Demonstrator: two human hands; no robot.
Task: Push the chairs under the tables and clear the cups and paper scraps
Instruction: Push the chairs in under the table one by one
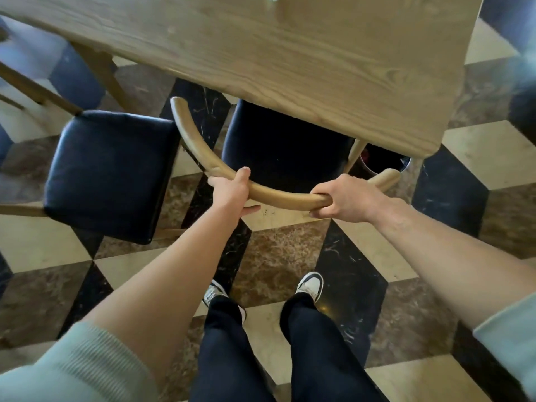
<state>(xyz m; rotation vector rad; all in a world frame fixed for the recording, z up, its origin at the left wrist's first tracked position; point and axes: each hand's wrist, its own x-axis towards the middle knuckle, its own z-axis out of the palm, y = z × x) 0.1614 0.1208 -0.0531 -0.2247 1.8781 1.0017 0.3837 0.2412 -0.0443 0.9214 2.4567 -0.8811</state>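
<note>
While both hands (232,190) (345,198) grip its curved wooden backrest (278,197), the dark padded seat (284,152) sits under the table (290,68)

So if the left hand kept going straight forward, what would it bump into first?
Probably the light wooden table edge: the left hand grips the curved wooden chair back, pointing over the dark blue seat towards it. Depth is unclear.

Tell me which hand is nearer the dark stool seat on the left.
Left. The left hand grips the curved chair back just beside the stool seat; the right hand grips farther along, away from it.
</note>
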